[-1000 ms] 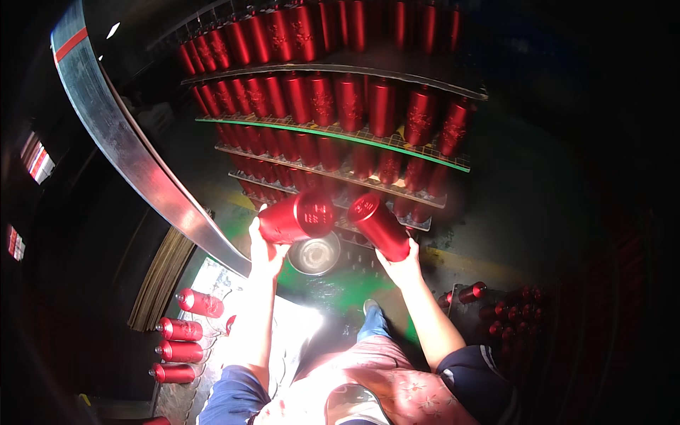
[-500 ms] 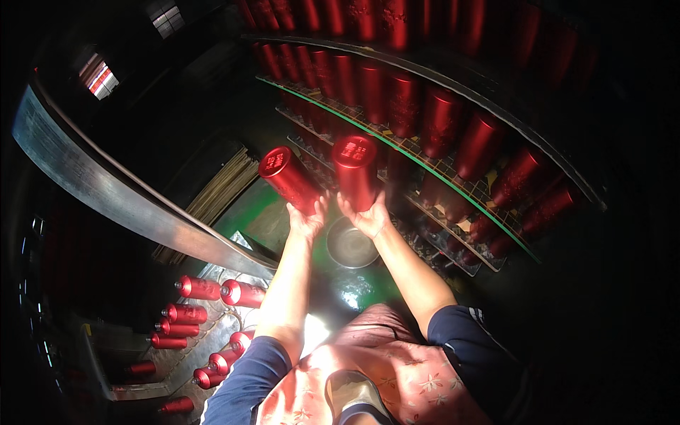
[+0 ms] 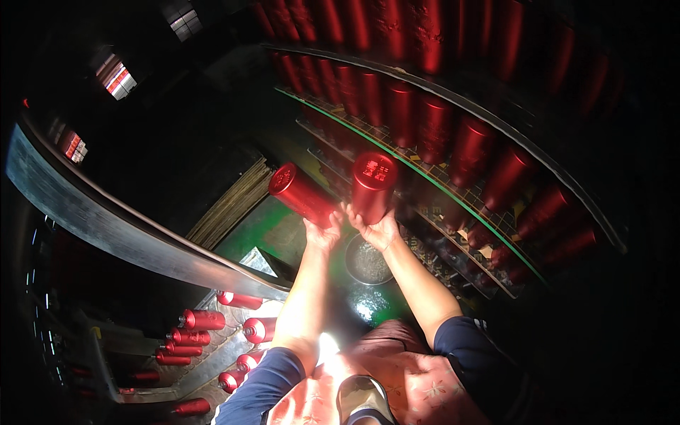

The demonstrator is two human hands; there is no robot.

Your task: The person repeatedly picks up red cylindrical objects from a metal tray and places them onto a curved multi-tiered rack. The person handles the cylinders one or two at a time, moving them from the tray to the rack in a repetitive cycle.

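My left hand (image 3: 322, 234) is wrapped round the lower end of a glossy red metal bottle (image 3: 306, 195), which tilts up to the left. A second red bottle (image 3: 373, 195) stands nearly upright in my right hand (image 3: 379, 228), gripped low down. Each bottle turns a flat, marked round end upward; the lower ends are hidden by my fingers. The two bottles are close together but apart at their tops. Just beyond my right hand, the rack shelf (image 3: 425, 170) carries rows of similar red bottles (image 3: 472, 150).
A curved metal rail (image 3: 142, 230) sweeps across the left. Below it, several red bottles (image 3: 203, 320) with narrow necks lie on a conveyor (image 3: 225, 346). A round metal basin (image 3: 368, 263) is on the green floor under my hands. A bundle of thin sticks (image 3: 230, 207) lies beyond my left hand.
In the picture, both hands with their bottles have shifted slightly right and down, as has the whole scene. The left bottle leans further over. The conveyor bottles have changed places.
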